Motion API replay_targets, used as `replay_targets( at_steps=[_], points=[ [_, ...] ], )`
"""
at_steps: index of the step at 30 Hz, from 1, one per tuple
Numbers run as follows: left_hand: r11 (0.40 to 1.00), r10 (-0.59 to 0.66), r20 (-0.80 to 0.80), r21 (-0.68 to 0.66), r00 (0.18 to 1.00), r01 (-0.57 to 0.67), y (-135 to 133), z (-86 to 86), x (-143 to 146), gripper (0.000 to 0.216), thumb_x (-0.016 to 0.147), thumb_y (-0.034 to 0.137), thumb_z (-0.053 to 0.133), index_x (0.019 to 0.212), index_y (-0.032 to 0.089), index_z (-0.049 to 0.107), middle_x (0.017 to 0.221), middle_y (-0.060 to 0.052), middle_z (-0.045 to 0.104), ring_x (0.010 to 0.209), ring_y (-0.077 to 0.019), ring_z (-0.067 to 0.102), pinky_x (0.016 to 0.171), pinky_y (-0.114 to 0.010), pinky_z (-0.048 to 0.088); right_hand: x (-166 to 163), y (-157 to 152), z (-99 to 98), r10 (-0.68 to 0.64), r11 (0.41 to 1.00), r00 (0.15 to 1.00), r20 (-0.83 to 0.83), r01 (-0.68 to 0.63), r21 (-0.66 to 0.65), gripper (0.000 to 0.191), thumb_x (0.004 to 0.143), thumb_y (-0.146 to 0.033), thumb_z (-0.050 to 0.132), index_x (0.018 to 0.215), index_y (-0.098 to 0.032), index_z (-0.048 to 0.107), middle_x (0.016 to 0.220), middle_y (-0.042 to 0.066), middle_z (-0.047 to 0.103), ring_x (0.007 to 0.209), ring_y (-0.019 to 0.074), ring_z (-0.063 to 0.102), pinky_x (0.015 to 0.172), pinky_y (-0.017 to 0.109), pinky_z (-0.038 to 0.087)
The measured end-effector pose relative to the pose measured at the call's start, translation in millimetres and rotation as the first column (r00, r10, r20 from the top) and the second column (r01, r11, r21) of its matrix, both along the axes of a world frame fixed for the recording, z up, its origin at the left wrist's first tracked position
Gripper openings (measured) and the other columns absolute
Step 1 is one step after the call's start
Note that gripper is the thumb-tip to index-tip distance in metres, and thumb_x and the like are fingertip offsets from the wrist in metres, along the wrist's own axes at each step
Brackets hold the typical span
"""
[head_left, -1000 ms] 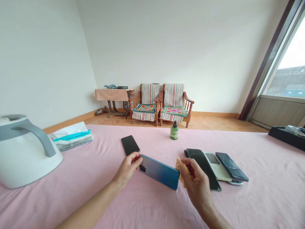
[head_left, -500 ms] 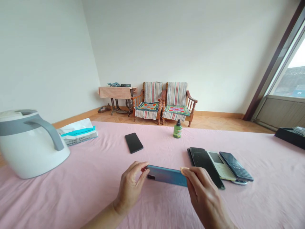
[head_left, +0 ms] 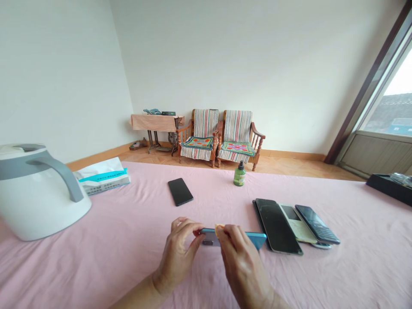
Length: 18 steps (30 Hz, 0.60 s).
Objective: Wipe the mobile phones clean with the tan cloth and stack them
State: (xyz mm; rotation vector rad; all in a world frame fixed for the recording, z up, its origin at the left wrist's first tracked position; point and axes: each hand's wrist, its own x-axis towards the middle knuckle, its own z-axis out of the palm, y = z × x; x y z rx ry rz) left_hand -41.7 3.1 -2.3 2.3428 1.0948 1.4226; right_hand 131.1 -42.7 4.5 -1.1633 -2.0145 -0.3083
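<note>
A blue smartphone (head_left: 256,239) is held on its long edge above the pink cloth, its back and camera bump turned toward me. My left hand (head_left: 178,249) pinches its left end between thumb and fingers. In my right hand (head_left: 243,264) a small yellowish cloth (head_left: 219,229) is pinched against the phone's upper long edge, near the camera end. My right fingers hide the middle of the phone. Beyond my hands lies a black phone (head_left: 180,192), flat on the table.
To the right, a large black phone (head_left: 278,227) and a keypad phone (head_left: 317,223) lie among several others. A green spray bottle (head_left: 239,175) stands farther back. At left are a white jug (head_left: 41,197) and a tissue pack (head_left: 104,176); a black tray (head_left: 389,189) sits far right.
My right hand has slid left along the phone's upper edge with the yellowish cloth, uncovering the right end. The phone has tipped, so less of its back shows. My left hand keeps its grip.
</note>
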Motion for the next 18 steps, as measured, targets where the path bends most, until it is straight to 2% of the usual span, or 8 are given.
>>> replay_targets(
  at_steps=[3, 5, 9, 13, 15, 18],
  points=[
    [0.998, -0.024, 0.041, -0.053, 0.999, 0.027, -3, 2.3, 0, 0.004, 0.085, 0.019, 0.06, 0.087, 0.022, 0.062, 0.075, 0.0, 0.063, 0.075, -0.0189, 0.058, 0.076, -0.034, 0.044, -22, 1, 8.0, 0.041, 0.999, 0.999, 0.03, -0.042, 0.031, 0.034, 0.094, -0.008, 0.028, 0.112, -0.011, 0.055, 0.086, 0.011, 0.058, 0.075, 0.0209, 0.057, 0.065, 0.035, 0.055],
    [0.995, -0.031, 0.06, -0.092, 0.998, 0.037, -4, 4.0, 0, 0.002, 0.085, 0.02, 0.06, 0.084, 0.022, 0.062, 0.074, -0.001, 0.062, 0.075, -0.019, 0.058, 0.073, -0.033, 0.044, -23, 0, 8.4, 0.066, 0.997, 0.996, 0.055, -0.068, 0.032, 0.033, 0.094, -0.007, 0.027, 0.111, -0.009, 0.056, 0.086, 0.011, 0.058, 0.075, 0.0214, 0.056, 0.064, 0.035, 0.055],
    [0.983, -0.016, 0.078, -0.18, 0.997, 0.03, -5, 7.9, 2, 0.003, 0.081, 0.02, 0.062, 0.079, 0.019, 0.063, 0.073, -0.002, 0.061, 0.075, -0.0201, 0.058, 0.071, -0.033, 0.045, 4, -4, -0.8, 0.011, 1.0, 0.997, 0.074, -0.01, -0.003, 0.034, 0.095, -0.011, 0.028, 0.121, -0.009, 0.05, 0.094, 0.014, 0.057, 0.081, 0.023, 0.056, 0.067, 0.038, 0.054],
    [0.968, -0.014, 0.102, -0.248, 0.995, 0.039, -3, 8.7, 5, 0.002, 0.078, 0.018, 0.062, 0.077, 0.018, 0.062, 0.072, -0.002, 0.061, 0.074, -0.0199, 0.059, 0.071, -0.032, 0.047, 30, -6, -6.6, -0.081, 0.997, 0.994, 0.07, 0.081, -0.006, 0.033, 0.096, -0.011, 0.029, 0.121, -0.01, 0.051, 0.095, 0.013, 0.056, 0.082, 0.0226, 0.056, 0.071, 0.039, 0.053],
    [0.963, -0.014, 0.122, -0.266, 0.992, 0.046, -3, 7.8, 6, 0.001, 0.078, 0.019, 0.062, 0.078, 0.018, 0.063, 0.073, -0.002, 0.061, 0.073, -0.0192, 0.059, 0.071, -0.031, 0.048, 26, -5, -3.8, -0.071, 0.997, 0.994, 0.082, 0.071, 0.005, 0.033, 0.095, -0.011, 0.029, 0.121, -0.009, 0.051, 0.094, 0.013, 0.056, 0.082, 0.0227, 0.056, 0.07, 0.038, 0.053],
    [0.955, -0.042, 0.154, -0.283, 0.987, 0.085, -3, 7.3, 6, 0.005, 0.08, 0.022, 0.062, 0.082, 0.018, 0.064, 0.074, -0.002, 0.061, 0.073, -0.018, 0.059, 0.07, -0.03, 0.049, 3, -2, 5.5, -0.005, 1.0, 0.994, 0.106, 0.003, 0.017, 0.033, 0.093, -0.008, 0.03, 0.118, -0.007, 0.053, 0.092, 0.013, 0.058, 0.079, 0.0227, 0.056, 0.066, 0.037, 0.053]
  ],
)
